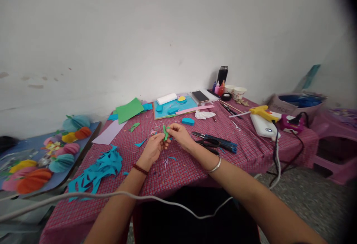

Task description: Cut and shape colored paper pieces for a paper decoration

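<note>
A small green paper piece (165,133) is held between both hands over the middle of the checked tablecloth (173,173). The fingers of my left hand (156,145) are closed on its lower left side. From the right, my right hand (179,135) pinches it near the top. Small paper scraps (167,160) lie beneath the hands. Left of them rests a green leaf-shaped cutout (134,127). Behind my right hand is a blue folded paper piece (187,121), and black scissors (208,143) lie to its right beside a blue cutter (225,144).
Cut blue paper (103,167) lies front left, green sheet (129,110) back left. A yellow glue gun (264,113) rests on a white device (262,127) at right. Behind stand paper cups (239,93) and a black bottle (222,74). A white cable (156,198) crosses in front.
</note>
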Action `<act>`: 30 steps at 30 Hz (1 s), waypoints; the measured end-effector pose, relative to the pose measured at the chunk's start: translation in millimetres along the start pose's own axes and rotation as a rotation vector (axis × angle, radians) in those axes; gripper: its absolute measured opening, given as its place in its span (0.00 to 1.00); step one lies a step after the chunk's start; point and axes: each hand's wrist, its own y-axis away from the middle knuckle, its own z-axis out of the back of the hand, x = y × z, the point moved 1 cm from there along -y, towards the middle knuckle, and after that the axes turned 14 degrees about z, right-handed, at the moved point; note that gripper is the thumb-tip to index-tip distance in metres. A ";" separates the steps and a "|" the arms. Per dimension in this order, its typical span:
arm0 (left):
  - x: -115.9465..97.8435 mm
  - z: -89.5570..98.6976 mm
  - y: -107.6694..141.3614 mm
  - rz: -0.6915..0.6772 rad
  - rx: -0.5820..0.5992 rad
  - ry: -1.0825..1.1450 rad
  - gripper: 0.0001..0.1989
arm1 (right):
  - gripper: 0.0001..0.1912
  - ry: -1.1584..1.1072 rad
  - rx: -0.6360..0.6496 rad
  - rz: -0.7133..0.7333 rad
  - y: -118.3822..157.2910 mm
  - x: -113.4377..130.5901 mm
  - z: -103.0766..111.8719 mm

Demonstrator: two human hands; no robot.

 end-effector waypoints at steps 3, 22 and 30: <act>0.6 -0.6 0.0 -0.029 -0.056 -0.027 0.12 | 0.12 0.026 -0.026 0.017 -0.6 -0.2 1.3; 4.8 -0.9 -2.5 -0.202 -0.208 -0.337 0.12 | 0.12 0.018 -0.052 -0.024 -2.8 -4.9 1.4; 4.5 -3.6 -1.4 -0.202 -0.216 -0.367 0.12 | 0.09 0.008 -0.061 -0.036 -0.1 -0.2 0.9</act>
